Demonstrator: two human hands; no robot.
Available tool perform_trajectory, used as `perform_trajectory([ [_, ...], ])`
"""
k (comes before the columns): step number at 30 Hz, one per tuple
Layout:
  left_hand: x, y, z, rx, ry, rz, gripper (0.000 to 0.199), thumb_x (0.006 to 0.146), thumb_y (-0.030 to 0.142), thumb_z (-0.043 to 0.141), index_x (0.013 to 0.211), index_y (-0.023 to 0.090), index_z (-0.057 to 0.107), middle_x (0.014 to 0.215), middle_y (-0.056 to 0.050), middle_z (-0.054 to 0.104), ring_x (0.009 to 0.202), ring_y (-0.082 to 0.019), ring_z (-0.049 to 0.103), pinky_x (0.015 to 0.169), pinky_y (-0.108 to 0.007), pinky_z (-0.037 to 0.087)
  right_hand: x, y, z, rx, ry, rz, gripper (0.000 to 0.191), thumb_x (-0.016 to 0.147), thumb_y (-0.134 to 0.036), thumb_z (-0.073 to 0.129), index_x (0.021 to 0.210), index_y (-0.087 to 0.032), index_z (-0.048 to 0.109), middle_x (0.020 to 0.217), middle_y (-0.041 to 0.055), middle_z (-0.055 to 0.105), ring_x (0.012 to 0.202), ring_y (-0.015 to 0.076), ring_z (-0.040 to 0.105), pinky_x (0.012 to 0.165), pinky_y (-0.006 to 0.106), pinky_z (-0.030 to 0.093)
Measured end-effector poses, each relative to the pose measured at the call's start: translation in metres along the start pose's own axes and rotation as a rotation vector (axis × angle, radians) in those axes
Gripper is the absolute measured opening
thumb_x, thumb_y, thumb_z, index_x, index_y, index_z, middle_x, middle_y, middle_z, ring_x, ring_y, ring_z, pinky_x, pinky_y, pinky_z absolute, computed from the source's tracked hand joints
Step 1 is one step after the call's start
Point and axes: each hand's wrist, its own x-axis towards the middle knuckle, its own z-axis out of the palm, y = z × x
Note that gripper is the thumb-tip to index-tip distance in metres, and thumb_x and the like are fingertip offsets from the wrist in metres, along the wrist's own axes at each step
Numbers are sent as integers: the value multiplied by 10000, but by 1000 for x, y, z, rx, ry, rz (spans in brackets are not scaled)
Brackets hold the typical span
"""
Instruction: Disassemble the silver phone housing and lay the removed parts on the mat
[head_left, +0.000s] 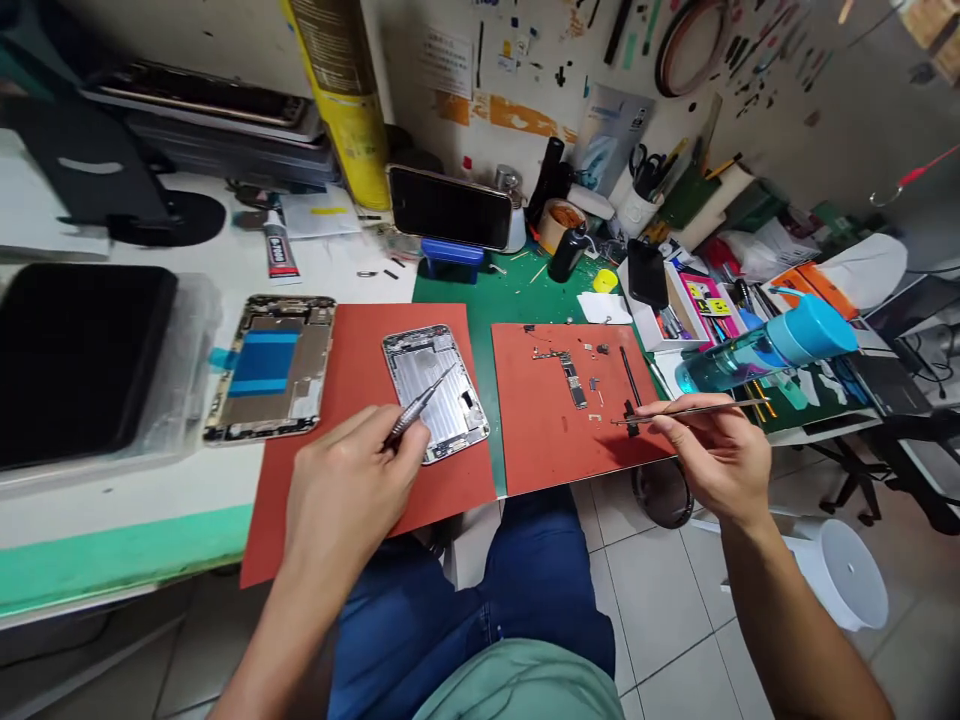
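Note:
My left hand (349,475) is closed around a slim silver precision screwdriver (414,410), its thin tip over a bare silver phone housing (409,365). That housing lies open side up on the left red mat (360,345). My right hand (720,455) pinches metal tweezers (709,403), whose tips point left above the right red mat (536,440). On this mat lie a narrow phone logic board (574,380), a black strip (628,372) and several tiny parts. I cannot make out anything between the tweezer tips.
Left of the mats are another opened phone (304,370) with blue tape and a black tablet-like slab (75,360). Behind, a phone (450,208) leans on a blue stand beside a yellow can (360,150). A blue-capped bottle (772,345) lies at right; a white stool (847,570) stands below.

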Motion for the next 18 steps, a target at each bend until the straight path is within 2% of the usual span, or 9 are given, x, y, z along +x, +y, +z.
perform_trajectory([
  [2, -1, 1, 0, 21, 16, 2, 334, 988, 295, 536, 672, 216, 462, 630, 14, 520, 620, -141, 520, 604, -292, 288, -3, 10, -3, 4, -47, 22, 91, 996, -183, 744, 1074, -218, 713, 1035, 47, 842, 950, 227, 845, 864, 387, 731],
  [5, -2, 3, 0, 32, 11, -16, 346, 985, 274, 537, 662, 218, 429, 621, 18, 491, 611, -138, 507, 611, -297, 293, -5, 20, 4, -22, -88, 3, 37, 1006, -206, 724, 1033, -214, 747, 1030, 45, 832, 937, 215, 843, 841, 361, 728],
  [10, -1, 4, -2, 37, 3, -14, 343, 974, 260, 548, 653, 217, 436, 606, 24, 469, 591, -132, 490, 607, -295, 305, 1, 26, 15, -15, -160, -60, 73, 1019, -202, 708, 1028, -235, 772, 1010, 29, 836, 939, 198, 838, 882, 350, 707],
  [14, -1, 4, -1, 34, -3, -5, 331, 983, 262, 538, 665, 212, 463, 620, 23, 501, 601, -130, 512, 612, -290, 317, 4, 31, 14, 3, -236, -64, 98, 1038, -226, 690, 1058, -241, 786, 1040, 43, 843, 964, 209, 837, 880, 364, 708],
  [18, -1, 3, -1, 27, -4, -12, 317, 984, 258, 536, 674, 211, 489, 629, 21, 522, 607, -131, 524, 617, -289, 320, 4, 33, 14, -1, -257, -88, 119, 1044, -218, 681, 1078, -244, 791, 1053, 40, 840, 980, 204, 833, 900, 366, 703],
])
